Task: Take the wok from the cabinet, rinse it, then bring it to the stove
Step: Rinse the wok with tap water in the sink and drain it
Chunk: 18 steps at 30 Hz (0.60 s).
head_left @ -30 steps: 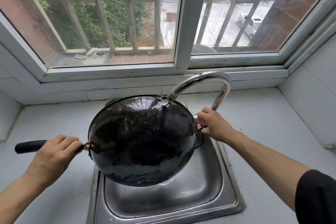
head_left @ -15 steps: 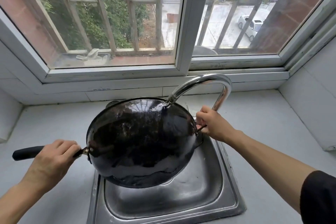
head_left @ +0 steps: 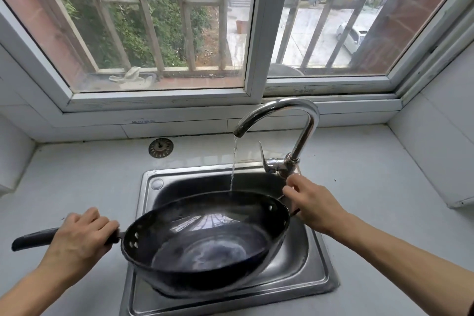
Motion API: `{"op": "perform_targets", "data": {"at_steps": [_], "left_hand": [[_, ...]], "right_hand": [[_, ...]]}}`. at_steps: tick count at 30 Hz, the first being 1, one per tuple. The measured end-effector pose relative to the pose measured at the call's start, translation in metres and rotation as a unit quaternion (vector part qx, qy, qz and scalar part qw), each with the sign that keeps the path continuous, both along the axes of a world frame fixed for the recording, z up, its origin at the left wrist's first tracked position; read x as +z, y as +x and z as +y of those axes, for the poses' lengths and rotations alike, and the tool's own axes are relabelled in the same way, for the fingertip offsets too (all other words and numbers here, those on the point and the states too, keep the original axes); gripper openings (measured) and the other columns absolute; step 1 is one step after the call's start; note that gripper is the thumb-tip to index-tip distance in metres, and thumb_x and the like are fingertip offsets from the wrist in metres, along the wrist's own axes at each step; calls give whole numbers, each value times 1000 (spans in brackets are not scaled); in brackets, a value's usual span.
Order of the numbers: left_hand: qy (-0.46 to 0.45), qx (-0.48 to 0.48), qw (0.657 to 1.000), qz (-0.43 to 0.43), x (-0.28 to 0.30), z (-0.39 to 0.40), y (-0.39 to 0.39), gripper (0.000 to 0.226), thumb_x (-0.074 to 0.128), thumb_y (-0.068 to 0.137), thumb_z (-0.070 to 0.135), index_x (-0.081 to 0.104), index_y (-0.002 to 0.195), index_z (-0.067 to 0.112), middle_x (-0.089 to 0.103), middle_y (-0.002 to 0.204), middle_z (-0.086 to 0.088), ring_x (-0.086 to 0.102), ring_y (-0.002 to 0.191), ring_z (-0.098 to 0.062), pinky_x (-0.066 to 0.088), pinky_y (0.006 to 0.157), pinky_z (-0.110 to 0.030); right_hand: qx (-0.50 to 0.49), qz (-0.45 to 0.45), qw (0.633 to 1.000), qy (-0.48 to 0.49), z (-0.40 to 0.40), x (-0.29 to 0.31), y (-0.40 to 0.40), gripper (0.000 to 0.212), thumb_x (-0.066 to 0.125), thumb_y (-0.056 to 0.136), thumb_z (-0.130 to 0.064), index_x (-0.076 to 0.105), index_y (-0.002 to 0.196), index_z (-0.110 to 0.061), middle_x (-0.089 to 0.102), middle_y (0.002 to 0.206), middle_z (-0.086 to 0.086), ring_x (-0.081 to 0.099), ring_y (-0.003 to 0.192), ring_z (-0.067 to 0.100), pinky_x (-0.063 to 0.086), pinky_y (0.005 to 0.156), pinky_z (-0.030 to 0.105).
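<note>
Wok point(head_left: 205, 244) gripped by both hands over sink point(head_left: 315, 272) | faucet point(head_left: 295, 120) running | strainer point(head_left: 160, 147) behind

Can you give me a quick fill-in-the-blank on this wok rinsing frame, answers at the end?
1. The left hand grips the wok's long black ____.
2. The wok is held over the ____.
3. A thin stream of ____ falls from the faucet to the wok's far rim.
4. The right hand grips the small side handle on the wok's ____ side.

Missing words: handle; sink; water; right
</note>
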<state>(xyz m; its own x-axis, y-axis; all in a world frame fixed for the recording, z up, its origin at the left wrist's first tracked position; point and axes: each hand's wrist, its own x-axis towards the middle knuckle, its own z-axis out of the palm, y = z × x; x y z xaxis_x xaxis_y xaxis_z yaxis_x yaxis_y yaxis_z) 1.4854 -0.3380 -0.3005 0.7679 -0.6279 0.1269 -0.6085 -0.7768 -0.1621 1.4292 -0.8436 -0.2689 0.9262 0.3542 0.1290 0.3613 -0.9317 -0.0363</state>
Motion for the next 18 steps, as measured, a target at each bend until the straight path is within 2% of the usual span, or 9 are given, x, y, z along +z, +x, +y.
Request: {"op": "perform_targets", "data": {"at_steps": [2, 4, 7, 9, 10, 12, 14, 16, 18], "left_hand": [[27, 14, 999, 34, 6, -5, -4, 28, 75, 57, 19, 54, 75, 23, 54, 63, 4, 46, 73, -27, 27, 58, -37], [47, 34, 996, 66, 12, -10, -7, 45, 88, 42, 12, 56, 71, 24, 52, 64, 7, 48, 72, -25, 26, 59, -36], [54, 47, 992, 104, 22, -16, -12, 51, 88, 37, 13, 53, 72, 26, 50, 64, 9, 51, 69, -23, 29, 59, -34], [56, 58, 987, 139, 25, -15, -13, 54, 84, 38, 13, 47, 73, 32, 47, 64, 11, 52, 65, -20, 32, 58, -33], [56, 61, 984, 158, 23, -13, -13, 56, 81, 38, 14, 43, 74, 34, 46, 63, 12, 52, 62, -18, 33, 58, -32], [53, 66, 977, 194, 20, -9, -11, 50, 70, 45, 18, 36, 76, 38, 46, 65, 14, 52, 63, -15, 37, 56, -32], [30, 88, 966, 242, 18, -6, -10, 34, 55, 56, 22, 34, 77, 38, 49, 73, 13, 52, 72, -13, 43, 61, -33], [19, 103, 951, 291, 20, -9, -11, 26, 49, 60, 21, 34, 76, 34, 51, 79, 13, 50, 79, -9, 43, 64, -29], [31, 101, 947, 304, 19, -11, -12, 24, 47, 61, 20, 34, 76, 33, 50, 81, 13, 49, 81, -8, 42, 65, -26]], "right_hand": [[8, -18, 999, -36, 2, 2, -10, 38, 70, 58, 4, 54, 88, -13, 54, 96, 6, 50, 69, 24, 28, 38, 26], [19, -43, 997, -58, 3, 5, -17, 40, 65, 56, 5, 53, 89, -14, 57, 95, 6, 52, 70, 24, 24, 41, 26], [41, -73, 994, -66, 3, 9, -24, 33, 47, 63, 3, 54, 92, -13, 58, 97, 8, 52, 74, 26, 38, 50, 30], [45, -76, 994, -72, 0, 9, -27, 41, 33, 66, 1, 58, 95, -11, 57, 103, 10, 53, 85, 27, 45, 62, 33], [40, -74, 993, -77, -1, 10, -29, 45, 32, 65, 1, 60, 98, -10, 57, 106, 11, 55, 92, 29, 47, 68, 35], [24, -62, 993, -94, -1, 10, -33, 53, 43, 60, 2, 62, 107, -11, 58, 116, 14, 55, 108, 34, 49, 82, 39], [10, -28, 993, -113, 1, 9, -36, 66, 58, 52, 5, 61, 116, -13, 57, 124, 16, 52, 118, 36, 48, 91, 42], [-4, 9, 993, -117, 2, 9, -38, 76, 71, 46, 3, 59, 119, -14, 56, 126, 16, 52, 119, 36, 49, 92, 42], [-13, 31, 993, -111, 4, 9, -41, 79, 74, 42, 2, 59, 118, -14, 57, 124, 15, 54, 115, 35, 50, 90, 41]]}}
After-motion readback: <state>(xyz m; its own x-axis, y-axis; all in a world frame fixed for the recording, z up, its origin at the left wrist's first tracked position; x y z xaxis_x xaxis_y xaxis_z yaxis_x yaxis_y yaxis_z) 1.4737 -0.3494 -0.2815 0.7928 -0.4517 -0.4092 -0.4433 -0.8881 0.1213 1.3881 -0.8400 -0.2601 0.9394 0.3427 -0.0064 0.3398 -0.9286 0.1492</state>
